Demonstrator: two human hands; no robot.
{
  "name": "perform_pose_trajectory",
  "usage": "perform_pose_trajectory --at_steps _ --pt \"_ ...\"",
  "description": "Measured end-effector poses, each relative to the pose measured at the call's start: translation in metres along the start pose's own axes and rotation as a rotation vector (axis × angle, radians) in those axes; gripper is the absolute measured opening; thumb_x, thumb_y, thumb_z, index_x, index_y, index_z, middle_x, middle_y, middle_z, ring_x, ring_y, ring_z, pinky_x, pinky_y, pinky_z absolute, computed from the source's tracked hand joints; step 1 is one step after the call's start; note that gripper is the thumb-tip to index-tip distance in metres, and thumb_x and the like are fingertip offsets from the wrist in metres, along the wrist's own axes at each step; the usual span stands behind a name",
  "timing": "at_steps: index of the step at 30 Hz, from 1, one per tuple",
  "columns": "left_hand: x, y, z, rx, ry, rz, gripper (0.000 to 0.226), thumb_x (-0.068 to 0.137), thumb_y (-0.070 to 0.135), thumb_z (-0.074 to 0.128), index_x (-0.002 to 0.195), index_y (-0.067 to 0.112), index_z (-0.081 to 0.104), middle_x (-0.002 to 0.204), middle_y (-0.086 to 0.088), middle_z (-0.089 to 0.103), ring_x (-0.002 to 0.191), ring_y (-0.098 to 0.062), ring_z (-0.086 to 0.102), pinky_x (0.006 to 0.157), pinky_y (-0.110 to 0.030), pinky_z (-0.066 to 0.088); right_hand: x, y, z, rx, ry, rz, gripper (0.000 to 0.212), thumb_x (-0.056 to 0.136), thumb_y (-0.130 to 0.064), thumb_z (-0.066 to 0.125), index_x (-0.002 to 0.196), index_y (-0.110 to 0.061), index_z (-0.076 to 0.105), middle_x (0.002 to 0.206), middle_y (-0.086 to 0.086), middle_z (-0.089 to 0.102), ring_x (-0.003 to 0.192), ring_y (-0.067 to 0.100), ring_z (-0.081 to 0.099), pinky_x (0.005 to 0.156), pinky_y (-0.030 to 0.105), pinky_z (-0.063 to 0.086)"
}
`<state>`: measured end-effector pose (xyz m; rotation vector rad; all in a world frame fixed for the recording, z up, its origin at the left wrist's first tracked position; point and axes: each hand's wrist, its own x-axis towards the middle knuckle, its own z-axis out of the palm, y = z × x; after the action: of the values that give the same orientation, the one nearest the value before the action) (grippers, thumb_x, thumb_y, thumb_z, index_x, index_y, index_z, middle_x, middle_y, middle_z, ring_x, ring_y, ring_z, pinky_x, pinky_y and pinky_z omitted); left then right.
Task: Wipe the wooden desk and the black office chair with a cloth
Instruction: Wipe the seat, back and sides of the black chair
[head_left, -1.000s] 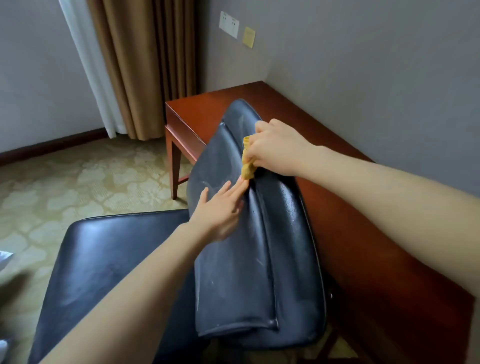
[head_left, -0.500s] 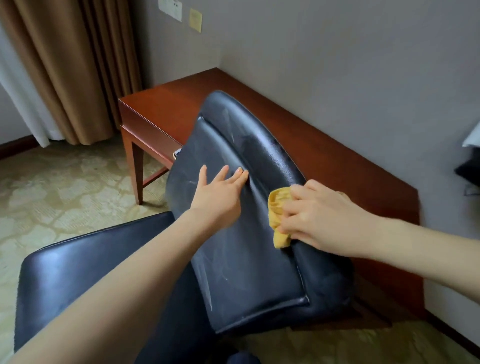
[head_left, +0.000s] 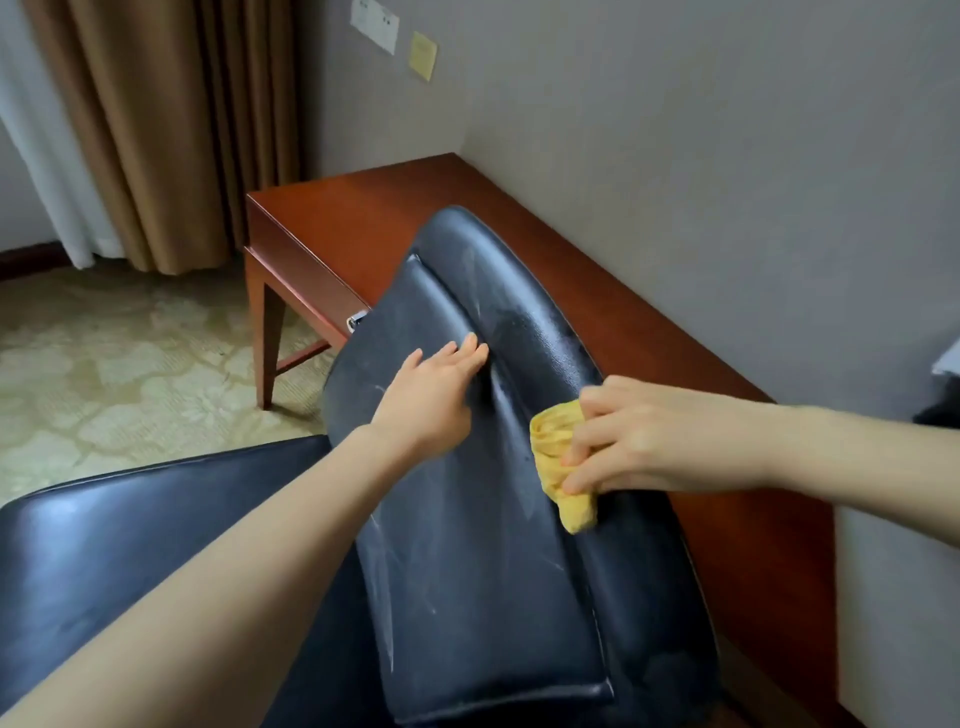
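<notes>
The black office chair (head_left: 483, 561) fills the middle of the view, its padded backrest leaning toward the wooden desk (head_left: 363, 218) behind it. My left hand (head_left: 431, 400) lies flat on the backrest, fingers together and stretched out, holding nothing. My right hand (head_left: 639, 436) presses a bunched yellow cloth (head_left: 558, 462) against the backrest's right edge, about halfway down. The chair's glossy seat (head_left: 130, 545) shows at the lower left, partly hidden by my left forearm. Pale streaks mark the backrest's leather.
A grey wall (head_left: 701, 156) runs along the desk's far side. Brown curtains (head_left: 156, 130) hang at the back left above patterned carpet (head_left: 104, 374). A dark object (head_left: 940, 410) sits at the right edge. A yellow note (head_left: 422, 55) sticks on the wall.
My right hand has slid the yellow cloth from the top of the backrest down along its right edge. My left hand stays flat on the backrest. The camera view has shifted.
</notes>
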<state>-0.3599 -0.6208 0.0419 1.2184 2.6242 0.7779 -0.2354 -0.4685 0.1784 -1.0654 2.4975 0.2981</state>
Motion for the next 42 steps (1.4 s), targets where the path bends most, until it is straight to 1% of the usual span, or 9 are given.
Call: perform_pose_trajectory --at_steps 4,7,9,12,20,25,32,38,42 --pt "-0.002 -0.008 0.009 -0.112 0.021 -0.036 0.081 0.081 -0.005 0.038 0.15 0.029 0.014 0.158 0.01 0.009 0.145 -0.011 0.013 0.116 -0.04 0.009 0.036 0.067 -0.015 -0.189 0.078 0.0 0.015 0.082 -0.025 0.073 0.096 -0.028 0.074 0.092 -0.008 0.069 0.078 0.024 0.056 0.066 0.03 0.041" --pt "-0.005 -0.006 0.014 -0.145 0.051 -0.032 0.088 0.079 -0.008 0.036 0.149 0.037 0.009 0.158 0.012 0.008 0.145 -0.013 0.013 0.115 -0.04 0.012 0.069 0.101 -0.024 -0.225 0.076 0.077 0.016 0.089 -0.035 0.062 0.103 -0.035 0.071 0.101 -0.012 0.067 0.091 0.021 0.052 0.075 0.035 0.039" --pt "-0.004 -0.006 0.016 -0.143 0.084 -0.053 0.087 0.08 -0.008 0.037 0.149 0.036 0.009 0.157 0.015 0.007 0.145 -0.012 0.012 0.115 -0.039 0.012 0.094 0.129 -0.03 -0.269 0.073 0.133 0.02 0.093 -0.04 0.052 0.108 -0.041 0.066 0.109 -0.016 0.063 0.1 0.017 0.046 0.084 0.036 0.037" --pt "-0.002 -0.008 0.017 -0.125 0.099 -0.084 0.083 0.082 -0.007 0.037 0.15 0.032 0.01 0.158 0.016 0.005 0.145 -0.008 0.01 0.116 -0.037 0.008 0.134 0.158 -0.043 -0.307 0.062 0.207 0.024 0.094 -0.04 0.049 0.113 -0.042 0.063 0.115 -0.015 0.06 0.107 0.016 0.043 0.086 0.033 0.033" --pt "-0.002 -0.006 0.017 0.037 0.098 -0.125 0.086 0.081 -0.002 0.041 0.15 0.032 0.002 0.158 0.016 0.002 0.146 -0.009 0.005 0.115 -0.04 -0.012 0.216 0.184 -0.039 -0.373 0.106 0.524 0.029 0.092 -0.009 0.049 0.11 -0.027 0.062 0.115 -0.001 0.058 0.112 0.022 0.042 0.083 0.033 0.03" --pt "-0.002 -0.005 0.011 0.13 0.035 -0.124 0.091 0.081 -0.005 0.042 0.15 0.032 -0.004 0.158 0.016 -0.001 0.146 -0.016 0.006 0.115 -0.046 -0.008 0.183 0.173 -0.032 -0.276 0.149 0.429 0.035 0.095 -0.01 0.046 0.116 -0.035 0.061 0.115 -0.006 0.058 0.114 0.019 0.043 0.092 0.036 0.029" --pt "-0.002 0.002 0.001 0.154 -0.029 -0.129 0.09 0.081 -0.004 0.043 0.151 0.03 -0.003 0.159 0.014 -0.001 0.145 -0.017 0.012 0.115 -0.048 0.002 0.08 0.119 -0.006 0.054 0.348 0.391 0.028 0.094 -0.021 0.051 0.106 -0.043 0.062 0.12 -0.025 0.055 0.111 0.011 0.044 0.074 0.028 0.018" --pt "-0.006 0.008 -0.005 0.094 -0.039 -0.13 0.087 0.079 -0.005 0.039 0.151 0.028 0.004 0.159 0.011 0.005 0.143 -0.012 0.019 0.116 -0.044 0.004 0.012 0.06 0.022 0.178 0.442 0.3 0.025 0.087 -0.017 0.061 0.104 -0.033 0.07 0.117 -0.021 0.061 0.102 0.012 0.05 0.077 0.039 0.042" --pt "-0.003 0.011 -0.01 0.095 -0.066 -0.106 0.086 0.077 -0.006 0.04 0.151 0.026 0.01 0.158 0.009 0.01 0.145 -0.01 0.012 0.116 -0.044 0.002 0.001 0.064 0.021 0.138 0.363 0.162 0.026 0.089 -0.022 0.055 0.11 -0.033 0.066 0.118 -0.022 0.059 0.098 0.001 0.039 0.076 0.031 0.039"
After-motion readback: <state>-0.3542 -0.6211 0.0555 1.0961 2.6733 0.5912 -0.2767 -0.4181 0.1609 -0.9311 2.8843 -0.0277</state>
